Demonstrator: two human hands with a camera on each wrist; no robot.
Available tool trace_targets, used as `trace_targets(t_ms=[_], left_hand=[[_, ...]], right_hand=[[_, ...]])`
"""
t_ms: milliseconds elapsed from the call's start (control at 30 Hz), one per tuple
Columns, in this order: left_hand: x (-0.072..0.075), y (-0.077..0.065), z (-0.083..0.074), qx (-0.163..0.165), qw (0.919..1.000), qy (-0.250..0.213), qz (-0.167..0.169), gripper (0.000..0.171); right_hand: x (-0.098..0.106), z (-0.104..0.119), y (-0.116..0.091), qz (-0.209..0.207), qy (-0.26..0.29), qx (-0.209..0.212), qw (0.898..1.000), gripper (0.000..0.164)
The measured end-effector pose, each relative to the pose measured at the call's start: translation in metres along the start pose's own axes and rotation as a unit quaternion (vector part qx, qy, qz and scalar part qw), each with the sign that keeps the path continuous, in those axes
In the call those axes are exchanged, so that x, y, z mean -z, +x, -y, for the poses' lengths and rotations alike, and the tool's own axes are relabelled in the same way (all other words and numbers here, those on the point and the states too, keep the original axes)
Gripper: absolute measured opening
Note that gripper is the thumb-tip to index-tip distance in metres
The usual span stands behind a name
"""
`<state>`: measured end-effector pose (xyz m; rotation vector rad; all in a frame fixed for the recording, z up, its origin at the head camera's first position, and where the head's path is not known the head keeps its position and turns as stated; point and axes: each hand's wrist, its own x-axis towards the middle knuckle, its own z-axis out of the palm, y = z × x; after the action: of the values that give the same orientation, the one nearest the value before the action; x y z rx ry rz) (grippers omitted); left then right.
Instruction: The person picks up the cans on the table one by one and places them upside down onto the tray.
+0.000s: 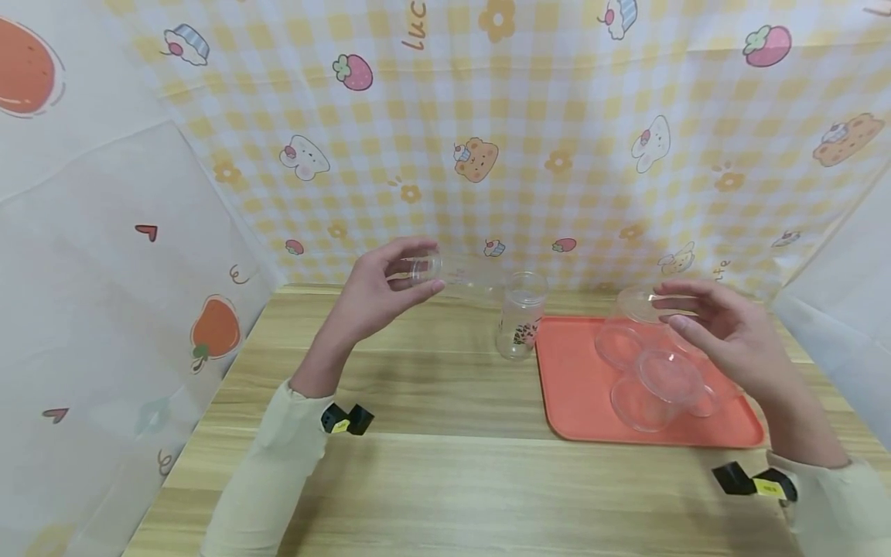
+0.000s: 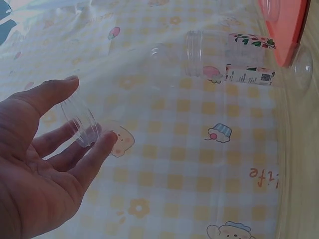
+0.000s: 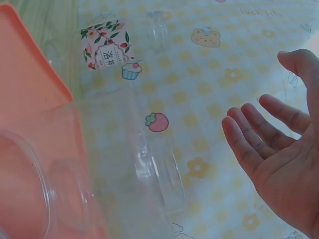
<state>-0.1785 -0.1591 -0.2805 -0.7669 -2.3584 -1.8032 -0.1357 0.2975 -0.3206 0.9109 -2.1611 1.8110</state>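
Observation:
My left hand [image 1: 390,280] is raised over the table's back edge and grips a clear plastic jar-like container [image 2: 82,122] by its ridged end. The container's faint body seems to stretch away to the right, its outline hard to make out. Just right of it stands an upright clear jar [image 1: 517,325] with a flower-patterned label, its mouth upward. Above the right side of the orange tray [image 1: 578,410] hovers my right hand [image 1: 724,329], holding nothing; in the right wrist view its fingers [image 3: 244,144] are spread and relaxed. Several clear containers [image 1: 671,375] lie on that tray.
The wooden table [image 1: 418,480] meets a yellow checked cloth [image 1: 431,178] hanging behind it. White patterned sheeting [image 1: 139,309] hangs at the left. Clear containers stick up from the tray under and beside the right hand.

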Motion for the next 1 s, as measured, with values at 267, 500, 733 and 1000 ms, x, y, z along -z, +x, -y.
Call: trace_targets(t_ms=[267, 500, 733, 1000], left_hand=[[-0.003, 0.001, 0.004, -0.022, 0.9987, -0.046, 0.002, 0.05], [-0.008, 0.0, 0.006, -0.016, 0.9957, -0.092, -0.002, 0.048], [-0.017, 0.001, 0.011, -0.011, 0.9908, -0.135, 0.004, 0.046], [-0.025, 0.003, 0.018, -0.021, 0.9855, -0.168, 0.004, 0.046]], right_hand=[[-0.007, -0.001, 0.0, -0.018, 0.021, -0.009, 1.0, 0.045], [-0.009, 0.001, 0.001, -0.051, 0.014, -0.036, 0.998, 0.041], [-0.012, 0.002, 0.003, -0.057, 0.049, -0.016, 0.997, 0.042], [-0.015, -0.002, 0.004, -0.07, 0.053, -0.02, 0.996, 0.041]])
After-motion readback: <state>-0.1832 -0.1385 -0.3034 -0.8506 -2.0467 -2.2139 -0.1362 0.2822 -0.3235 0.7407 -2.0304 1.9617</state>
